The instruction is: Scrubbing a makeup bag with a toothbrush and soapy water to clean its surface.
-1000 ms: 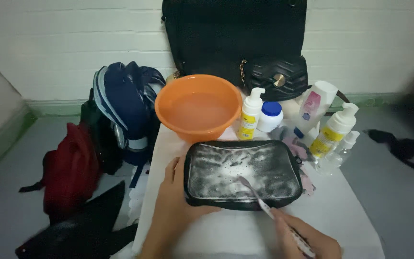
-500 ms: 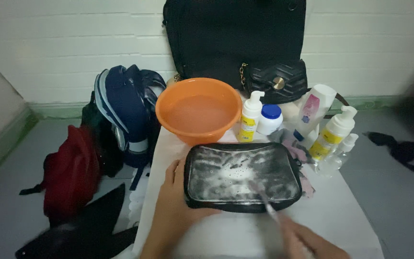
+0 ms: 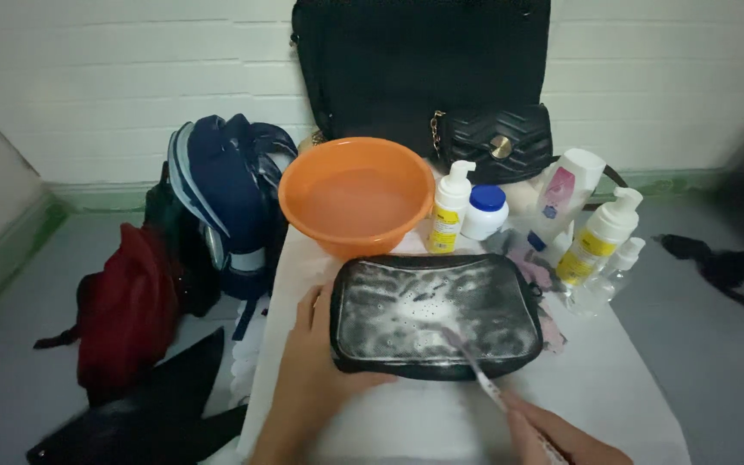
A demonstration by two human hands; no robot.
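On the near middle of the white worktop [image 3: 613,387] a black pouch [image 3: 437,314] is lying flat, its top covered in white foam. Your left hand [image 3: 316,375] is pressing against the pouch's near left corner, fingers curled around its edge and steadying it. Your right hand [image 3: 553,435] is coming in from the near right, closed around the handle of a toothbrush [image 3: 475,366] whose bristled end is resting on the foamy surface near the pouch's middle. Just beyond the pouch an orange basin [image 3: 356,202] is sitting with water in it. To the right of the basin a yellow-labelled pump bottle [image 3: 449,211], a white jar with a blue lid [image 3: 484,211] and more white bottles [image 3: 596,237] are standing close together. Farther back a black quilted handbag [image 3: 492,142] is leaning against a large black bag [image 3: 419,65]. Left of the worktop, on the floor, a navy backpack [image 3: 226,202] and a red bag [image 3: 127,314] are resting
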